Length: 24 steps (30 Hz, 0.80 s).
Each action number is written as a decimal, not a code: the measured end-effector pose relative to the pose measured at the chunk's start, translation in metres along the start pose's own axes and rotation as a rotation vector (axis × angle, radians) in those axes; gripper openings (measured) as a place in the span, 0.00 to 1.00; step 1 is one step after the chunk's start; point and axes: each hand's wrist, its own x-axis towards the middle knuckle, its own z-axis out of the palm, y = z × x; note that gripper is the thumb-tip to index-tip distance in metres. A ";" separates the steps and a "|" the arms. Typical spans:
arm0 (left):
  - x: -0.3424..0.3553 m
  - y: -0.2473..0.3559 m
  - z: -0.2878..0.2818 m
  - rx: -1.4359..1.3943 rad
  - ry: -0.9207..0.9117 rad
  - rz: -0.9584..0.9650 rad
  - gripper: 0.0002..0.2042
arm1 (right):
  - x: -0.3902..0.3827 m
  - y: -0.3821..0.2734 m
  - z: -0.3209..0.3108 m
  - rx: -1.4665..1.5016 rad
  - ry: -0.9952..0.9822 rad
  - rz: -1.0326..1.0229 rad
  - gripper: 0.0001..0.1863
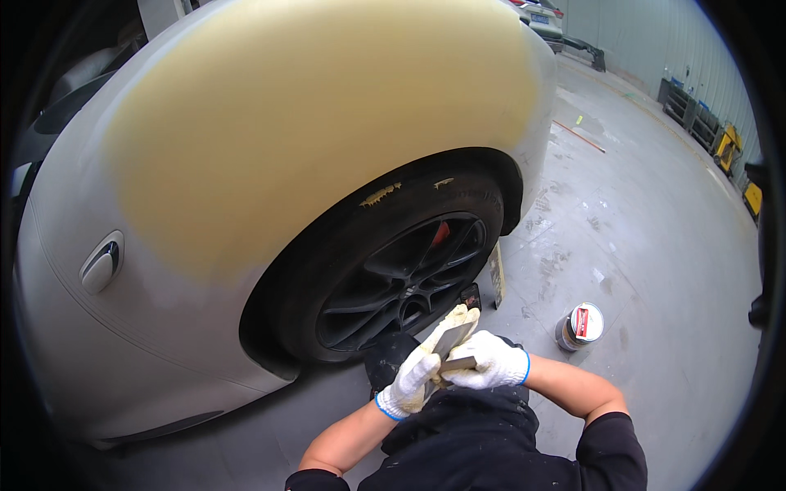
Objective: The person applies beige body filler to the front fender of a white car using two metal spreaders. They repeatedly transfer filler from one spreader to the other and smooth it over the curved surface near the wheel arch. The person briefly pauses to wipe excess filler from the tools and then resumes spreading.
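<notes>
Both my hands wear white knit gloves with blue cuffs, smeared with pale yellow putty. My left hand is closed around a flat grey putty spreader, tilted upward. Close against it, my right hand grips a smaller metal putty scraper; the two blades overlap or touch, which I cannot tell. Beyond my hands is a car wheel with a black tyre. Above it curves a light body panel bearing a broad, smooth yellow filler patch.
A round can with a red-and-white label stands on the grey floor to the right. A long thin board and a small dark box lie beside the wheel. An orange stick lies farther off. Another car is parked behind.
</notes>
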 end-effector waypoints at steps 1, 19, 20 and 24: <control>0.001 0.001 0.002 0.017 0.002 0.026 0.62 | -0.001 -0.005 0.014 0.009 0.069 -0.049 0.15; 0.005 0.007 0.009 -0.193 0.264 0.397 0.35 | 0.010 -0.027 0.052 0.379 0.124 0.268 0.14; 0.006 0.008 0.005 -0.320 0.386 0.382 0.32 | 0.007 -0.031 0.059 0.519 0.222 0.345 0.15; 0.001 0.013 -0.017 0.030 0.550 0.324 0.24 | -0.003 -0.032 0.035 0.689 0.311 0.368 0.17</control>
